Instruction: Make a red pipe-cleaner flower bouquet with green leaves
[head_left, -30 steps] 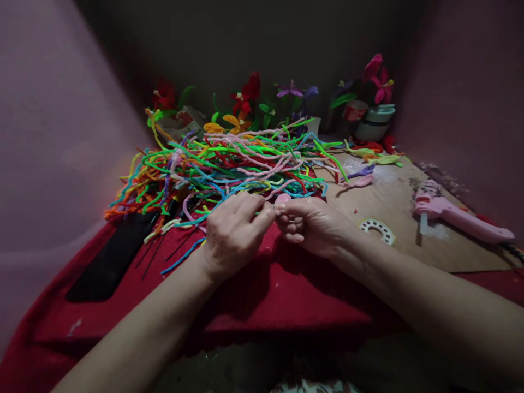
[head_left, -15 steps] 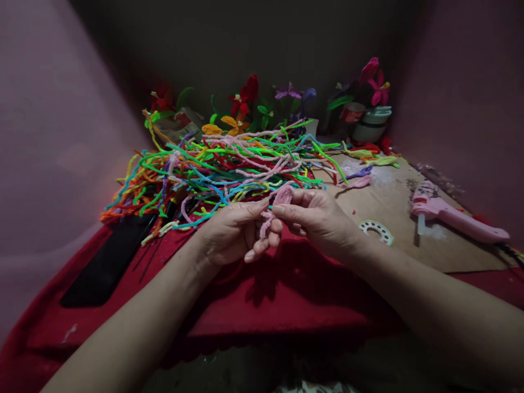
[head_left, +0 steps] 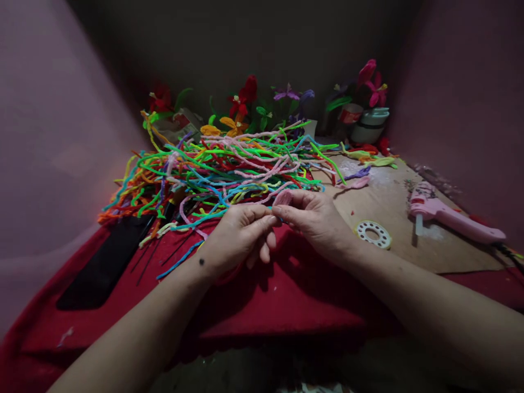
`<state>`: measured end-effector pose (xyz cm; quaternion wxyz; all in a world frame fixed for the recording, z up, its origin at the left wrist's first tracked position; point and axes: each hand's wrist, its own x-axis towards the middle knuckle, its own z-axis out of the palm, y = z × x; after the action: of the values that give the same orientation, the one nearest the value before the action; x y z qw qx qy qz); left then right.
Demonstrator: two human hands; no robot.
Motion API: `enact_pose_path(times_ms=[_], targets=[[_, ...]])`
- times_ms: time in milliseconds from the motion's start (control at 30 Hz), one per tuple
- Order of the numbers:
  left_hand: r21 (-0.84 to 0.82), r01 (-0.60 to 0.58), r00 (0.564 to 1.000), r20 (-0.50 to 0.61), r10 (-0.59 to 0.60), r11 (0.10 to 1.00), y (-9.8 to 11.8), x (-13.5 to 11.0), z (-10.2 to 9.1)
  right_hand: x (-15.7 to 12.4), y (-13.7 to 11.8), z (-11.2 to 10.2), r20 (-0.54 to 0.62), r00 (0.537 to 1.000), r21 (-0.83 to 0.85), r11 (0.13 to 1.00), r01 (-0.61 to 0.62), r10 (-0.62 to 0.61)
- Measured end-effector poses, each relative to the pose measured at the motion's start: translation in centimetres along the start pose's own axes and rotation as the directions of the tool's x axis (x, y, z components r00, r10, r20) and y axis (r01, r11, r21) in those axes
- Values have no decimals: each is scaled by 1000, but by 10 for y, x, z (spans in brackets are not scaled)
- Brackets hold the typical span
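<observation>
My left hand (head_left: 239, 237) and my right hand (head_left: 317, 218) meet in the middle, over a red cloth (head_left: 286, 295). Both pinch a small pink pipe-cleaner piece (head_left: 282, 197), whose fuzzy loop sticks up between the fingertips. Just beyond the hands lies a big tangled pile of pipe cleaners (head_left: 221, 164) in green, blue, pink, orange and red.
A cardboard sheet (head_left: 393, 202) lies at the right with a pink glue gun (head_left: 446, 215) and a white ring-shaped spool (head_left: 372, 233) on it. Finished pipe-cleaner flowers (head_left: 245, 103) and a pot (head_left: 370, 123) stand at the back. A black flat object (head_left: 108, 262) lies at the left.
The left hand has turned palm-down again and its fingertips have closed against the right hand's. The hanging pink tail seen half a second ago is tucked out of sight.
</observation>
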<state>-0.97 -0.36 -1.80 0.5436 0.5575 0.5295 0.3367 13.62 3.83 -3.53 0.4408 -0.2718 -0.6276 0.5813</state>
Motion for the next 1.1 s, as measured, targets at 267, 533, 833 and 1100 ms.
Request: enact_pose_path(times_ms=[267, 533, 833, 1100], targets=[[-206, 72, 988, 149, -42, 976, -7, 3, -6, 2, 2, -2, -6, 1000, 55, 998, 26, -25], [-188, 55, 992, 122, -32, 981, -10, 3, 1, 2, 8, -2, -77, 997, 97, 995, 12, -4], [-241, 72, 989, 140, -39, 968, -8, 3, 3, -2, 7, -1, -158, 962, -245, 953, 181, -223], [-422, 115, 983, 181, -41, 899, -8, 5, 3, -1, 5, 0, -148, 978, -123, 984, 131, -149]])
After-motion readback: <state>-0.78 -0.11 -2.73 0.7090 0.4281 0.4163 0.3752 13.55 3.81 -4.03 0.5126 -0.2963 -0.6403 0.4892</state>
